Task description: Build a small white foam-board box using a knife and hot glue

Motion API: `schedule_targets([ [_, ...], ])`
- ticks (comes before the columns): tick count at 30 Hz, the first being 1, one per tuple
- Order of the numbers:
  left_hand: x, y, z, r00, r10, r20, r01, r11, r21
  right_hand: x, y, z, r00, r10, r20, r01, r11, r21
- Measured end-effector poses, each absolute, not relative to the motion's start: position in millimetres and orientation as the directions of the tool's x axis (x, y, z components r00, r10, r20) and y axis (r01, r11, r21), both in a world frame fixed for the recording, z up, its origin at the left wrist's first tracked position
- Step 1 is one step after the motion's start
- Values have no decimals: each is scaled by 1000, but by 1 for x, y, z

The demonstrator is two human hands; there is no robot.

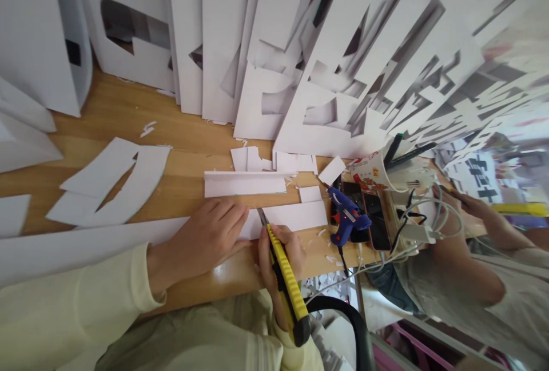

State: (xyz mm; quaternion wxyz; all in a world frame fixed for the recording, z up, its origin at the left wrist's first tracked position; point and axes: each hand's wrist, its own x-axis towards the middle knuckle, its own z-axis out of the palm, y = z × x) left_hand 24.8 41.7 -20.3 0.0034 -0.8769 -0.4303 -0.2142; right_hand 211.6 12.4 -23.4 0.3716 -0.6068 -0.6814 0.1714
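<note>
My right hand [289, 254] is wrapped round a yellow and black utility knife [288, 279]. Its blade points away from me and its tip meets a long white foam board strip [295, 216] on the table. Flat on the same strip, just left of the blade, lies my left hand [210, 231], fingers stretched out and holding nothing. Beyond my fingers is a narrow folded white strip [240, 185], with a small white rectangle [309, 194] to its right.
Tall white cut-out letter boards [221, 45] stand along the back. A blue glue gun [346, 216], phones [376, 222], a paper cup [371, 171] and tangled cables are at right. Curved white offcuts [141, 188] lie at left. A co-worker's arm [454, 245] is at far right.
</note>
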Motion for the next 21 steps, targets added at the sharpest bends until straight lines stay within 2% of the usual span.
schedule_targets([
  [6, 24, 42, -19, 559, 767, 314, 769, -621, 149, 215, 12, -26, -25, 948, 317, 709, 240, -663],
  [17, 24, 41, -15, 556, 770, 315, 772, -618, 148, 219, 12, -28, -77, 911, 404, 704, 337, -625],
  [21, 25, 41, -16, 551, 777, 305, 776, -611, 154, 220, 11, -27, -70, 930, 361, 713, 300, -634],
])
